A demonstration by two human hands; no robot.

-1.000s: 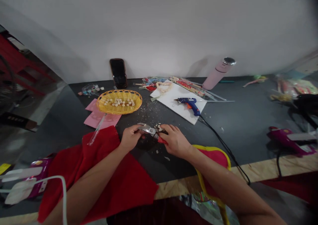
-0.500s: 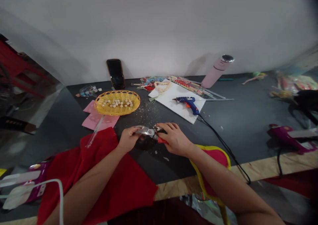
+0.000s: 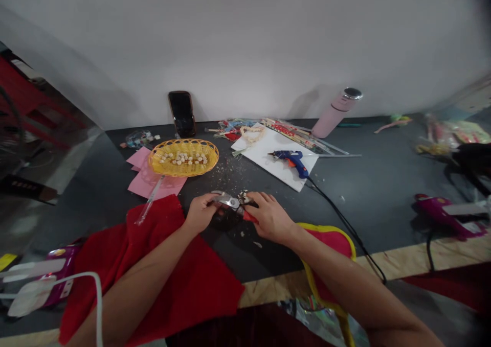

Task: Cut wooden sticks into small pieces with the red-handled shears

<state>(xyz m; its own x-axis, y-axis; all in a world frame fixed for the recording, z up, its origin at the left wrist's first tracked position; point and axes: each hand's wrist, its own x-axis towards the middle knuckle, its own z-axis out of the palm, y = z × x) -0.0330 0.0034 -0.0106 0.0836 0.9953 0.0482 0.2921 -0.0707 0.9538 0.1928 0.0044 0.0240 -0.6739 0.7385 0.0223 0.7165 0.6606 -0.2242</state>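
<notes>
In the middle of the table, both hands meet at silver metal shears (image 3: 230,202) with a round pivot; a bit of red handle (image 3: 249,217) shows under my right palm. My left hand (image 3: 201,213) is closed, thumb and fingers pinching the silver end on the left. My right hand (image 3: 271,217) wraps round the handle side, its fingers curled. Pale fragments (image 3: 244,198) show by the right fingertips. Beneath the shears sits a dark rounded object (image 3: 225,220), partly hidden by the left fingers. Anything small between the blades cannot be made out.
A yellow woven basket (image 3: 184,172) holds several whitish pieces, over pink paper (image 3: 142,188). Red cloth (image 3: 207,280) lies at front left. A blue glue gun (image 3: 293,159) rests on a white board (image 3: 257,155), its cord trailing right. A pink bottle (image 3: 333,116) and phone (image 3: 182,113) stand behind.
Both hands stay closed at the shears, which have tilted slightly. More pale fragments show by the right fingertips. The whole view has shifted a little.
</notes>
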